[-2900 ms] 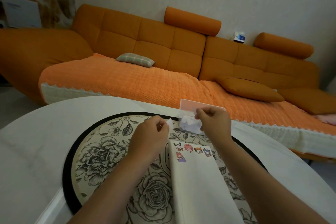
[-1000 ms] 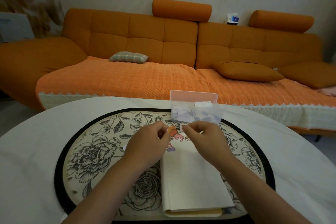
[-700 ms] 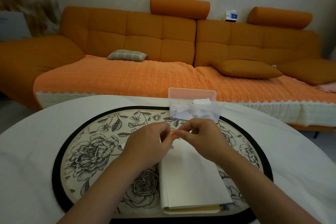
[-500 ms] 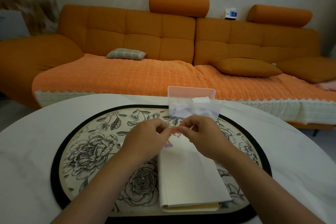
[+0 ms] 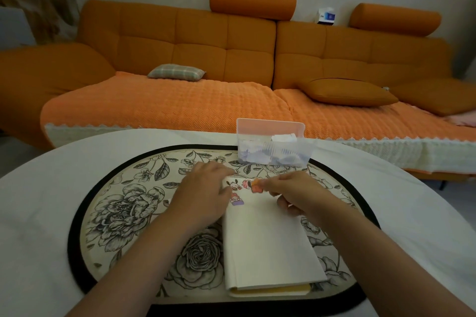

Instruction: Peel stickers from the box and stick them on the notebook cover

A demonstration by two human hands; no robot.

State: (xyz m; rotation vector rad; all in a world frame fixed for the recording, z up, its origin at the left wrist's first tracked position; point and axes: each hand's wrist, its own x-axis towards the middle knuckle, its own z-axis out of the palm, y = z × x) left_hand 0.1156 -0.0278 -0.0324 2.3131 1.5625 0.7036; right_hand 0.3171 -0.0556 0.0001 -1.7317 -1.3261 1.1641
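A cream notebook (image 5: 268,247) lies closed on the floral mat, with several cartoon stickers along its far edge. My right hand (image 5: 296,194) pinches a small orange sticker (image 5: 256,183) at its fingertips, just over that far edge. My left hand (image 5: 203,194) rests flat on the notebook's far left corner, fingers together, holding nothing that I can see. The clear plastic sticker box (image 5: 273,148) stands just beyond the notebook with white paper pieces inside.
A round floral mat (image 5: 121,213) with a black rim covers the middle of the white table (image 5: 41,213). Beyond the table's far edge runs an orange sofa (image 5: 180,100) with cushions.
My hands have come apart. The left hand let go and settled flat on the notebook's corner, while the right hand carried the orange sticker down to the cover's far edge.
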